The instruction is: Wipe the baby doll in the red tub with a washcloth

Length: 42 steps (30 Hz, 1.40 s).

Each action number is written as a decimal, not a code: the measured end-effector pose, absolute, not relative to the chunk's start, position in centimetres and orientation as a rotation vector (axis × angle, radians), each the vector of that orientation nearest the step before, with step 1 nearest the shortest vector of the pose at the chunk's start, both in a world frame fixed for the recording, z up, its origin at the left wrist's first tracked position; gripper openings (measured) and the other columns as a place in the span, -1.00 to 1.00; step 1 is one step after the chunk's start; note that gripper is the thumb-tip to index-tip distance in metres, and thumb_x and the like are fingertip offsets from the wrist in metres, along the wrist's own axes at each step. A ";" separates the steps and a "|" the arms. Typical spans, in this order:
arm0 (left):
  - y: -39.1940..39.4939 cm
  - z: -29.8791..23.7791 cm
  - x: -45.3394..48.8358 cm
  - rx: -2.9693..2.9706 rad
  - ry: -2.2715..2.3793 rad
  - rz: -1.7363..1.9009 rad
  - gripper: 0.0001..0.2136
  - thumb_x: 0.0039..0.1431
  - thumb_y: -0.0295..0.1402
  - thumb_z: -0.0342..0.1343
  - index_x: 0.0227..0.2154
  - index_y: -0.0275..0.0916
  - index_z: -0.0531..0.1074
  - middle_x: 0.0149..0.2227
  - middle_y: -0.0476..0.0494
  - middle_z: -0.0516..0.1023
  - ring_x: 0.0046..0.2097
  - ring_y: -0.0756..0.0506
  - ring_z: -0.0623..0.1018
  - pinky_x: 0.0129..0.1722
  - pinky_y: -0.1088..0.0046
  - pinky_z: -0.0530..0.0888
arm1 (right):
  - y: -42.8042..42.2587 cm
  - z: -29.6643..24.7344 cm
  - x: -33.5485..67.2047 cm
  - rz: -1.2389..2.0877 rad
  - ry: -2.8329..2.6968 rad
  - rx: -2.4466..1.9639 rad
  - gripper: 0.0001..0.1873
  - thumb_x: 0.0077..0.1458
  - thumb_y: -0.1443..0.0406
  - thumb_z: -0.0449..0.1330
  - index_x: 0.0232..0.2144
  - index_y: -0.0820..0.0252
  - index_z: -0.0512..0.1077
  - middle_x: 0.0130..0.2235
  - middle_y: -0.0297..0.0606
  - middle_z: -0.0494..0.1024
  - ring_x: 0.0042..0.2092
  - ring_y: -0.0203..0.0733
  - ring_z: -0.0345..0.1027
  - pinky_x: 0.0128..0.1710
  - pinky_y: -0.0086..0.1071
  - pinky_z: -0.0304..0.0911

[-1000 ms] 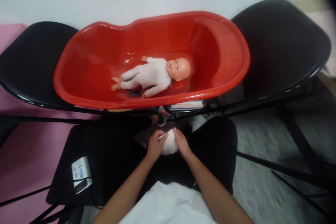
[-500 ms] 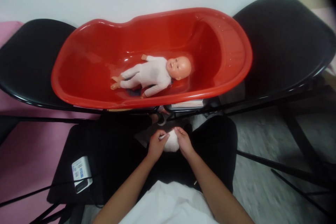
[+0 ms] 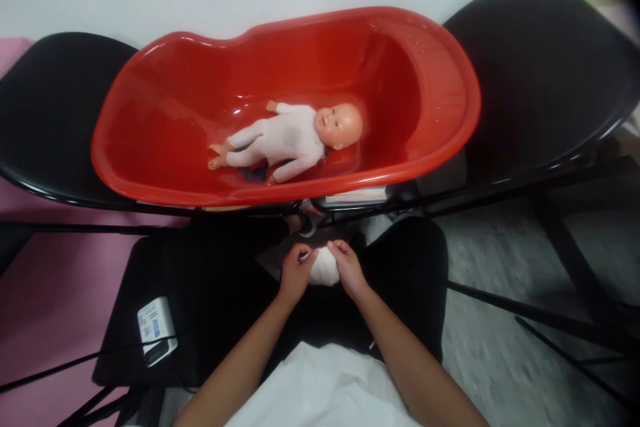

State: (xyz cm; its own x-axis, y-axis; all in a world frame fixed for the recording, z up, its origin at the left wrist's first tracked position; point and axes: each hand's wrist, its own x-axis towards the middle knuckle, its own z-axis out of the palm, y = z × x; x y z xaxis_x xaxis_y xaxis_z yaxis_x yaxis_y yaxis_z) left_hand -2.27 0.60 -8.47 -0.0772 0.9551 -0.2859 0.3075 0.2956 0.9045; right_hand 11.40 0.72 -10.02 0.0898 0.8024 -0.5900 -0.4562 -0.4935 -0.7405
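Just on the wearer's side of the red tub [image 3: 160,107], over the lap, the left hand [image 3: 295,273] and the right hand [image 3: 349,269] grasp a small white bundle [image 3: 324,271], thumbs and fingertips pinching its upper edge from either side. It looks soft, like gathered cloth, though what exactly it is cannot be told. Inside the tub, the doll [image 3: 293,135] lies on its back, head toward the tub's right end, clothed in white, with neither hand touching it. My judgement is that the work on the bundle is partway: it is taken up and gathered, but neither released nor set down, and how much handling remains does not show. Nearer the wearer than the tub's left end, a white box [image 3: 157,331] rests on a black seat [image 3: 113,353]
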 end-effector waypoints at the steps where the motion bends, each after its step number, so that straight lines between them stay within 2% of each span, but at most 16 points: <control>1: 0.6 -8.5 -2.3 1.172 1.592 0.837 -0.80 0.14 -0.20 0.14 -0.42 -0.23 0.38 -0.42 0.00 0.44 -0.34 -0.02 0.43 -0.29 0.50 0.36 | 0.7 -9.9 11.4 1.598 -0.398 -1.381 -0.53 -0.20 -0.05 0.37 -0.49 0.17 0.34 -0.52 -0.40 0.38 -0.49 -0.32 0.20 -0.45 -0.42 0.13; 7: 0.6 -8.8 -2.4 1.115 1.622 0.859 -0.79 0.11 -0.19 0.15 -0.43 -0.23 0.37 -0.43 0.01 0.42 -0.36 -0.01 0.42 -0.32 0.51 0.36 | 0.8 -9.3 11.0 1.605 -0.479 -1.402 -0.49 -0.29 -0.05 0.40 -0.50 0.15 0.30 -0.50 -0.38 0.41 -0.45 -0.29 0.24 -0.45 -0.43 0.15; 15: 0.6 -8.6 -2.2 1.175 1.618 0.823 -0.81 0.15 -0.19 0.11 -0.40 -0.22 0.37 -0.40 0.00 0.45 -0.32 -0.03 0.44 -0.28 0.49 0.35 | 0.6 -9.7 11.2 1.601 -0.451 -1.370 -0.59 -0.14 -0.01 0.34 -0.46 0.16 0.37 -0.48 -0.38 0.40 -0.46 -0.31 0.20 -0.41 -0.41 0.12; 22: 0.5 -9.1 -2.5 1.227 1.610 0.811 -0.80 0.16 -0.17 0.08 -0.41 -0.21 0.36 -0.39 0.00 0.43 -0.30 -0.03 0.44 -0.25 0.49 0.36 | 0.5 -10.4 11.3 1.585 -0.474 -1.392 -0.52 -0.07 -0.12 0.25 -0.52 0.17 0.34 -0.55 -0.43 0.27 -0.50 -0.33 0.07 -0.46 -0.42 0.03; 28: 0.4 -9.6 -2.5 1.183 1.584 0.817 -0.80 0.16 -0.17 0.08 -0.38 -0.21 0.37 -0.37 -0.02 0.44 -0.28 -0.04 0.45 -0.26 0.49 0.37 | 0.6 -10.5 11.1 1.594 -0.409 -1.404 -0.50 -0.13 -0.10 0.30 -0.59 0.17 0.27 -0.59 -0.47 0.22 -0.53 -0.36 0.03 -0.48 -0.43 -0.01; 31: 0.5 -9.4 -2.5 1.132 1.585 0.830 -0.81 0.16 -0.18 0.09 -0.36 -0.21 0.38 -0.34 -0.04 0.46 -0.26 -0.05 0.46 -0.25 0.47 0.38 | 0.6 -10.1 11.0 1.620 -0.437 -1.412 -0.54 -0.12 -0.08 0.31 -0.58 0.19 0.36 -0.58 -0.43 0.31 -0.50 -0.34 0.13 -0.45 -0.43 0.06; 35: 0.5 -9.1 -2.6 1.067 1.591 0.851 -0.79 0.14 -0.17 0.12 -0.37 -0.22 0.39 -0.35 -0.04 0.47 -0.28 -0.05 0.47 -0.26 0.46 0.40 | 0.7 -9.3 10.9 1.680 -0.550 -1.385 -0.51 -0.08 -0.12 0.26 -0.46 0.20 0.53 -0.44 -0.29 0.51 -0.36 -0.21 0.35 -0.29 -0.36 0.22; 39: 0.6 -9.2 -2.7 1.025 1.588 0.850 -0.78 0.13 -0.16 0.13 -0.37 -0.22 0.39 -0.36 -0.02 0.48 -0.32 -0.04 0.47 -0.30 0.48 0.40 | 0.6 -9.3 10.9 1.687 -0.632 -1.390 -0.50 -0.12 -0.12 0.29 -0.42 0.20 0.58 -0.43 -0.29 0.53 -0.38 -0.22 0.34 -0.30 -0.36 0.21; 42: 0.5 -9.6 -2.7 1.037 1.570 0.843 -0.78 0.14 -0.15 0.12 -0.36 -0.22 0.39 -0.36 -0.02 0.47 -0.31 -0.03 0.47 -0.29 0.48 0.39 | 0.6 -9.5 11.0 1.629 -0.642 -1.412 -0.52 -0.08 -0.10 0.28 -0.46 0.23 0.55 -0.50 -0.33 0.45 -0.43 -0.27 0.26 -0.37 -0.40 0.16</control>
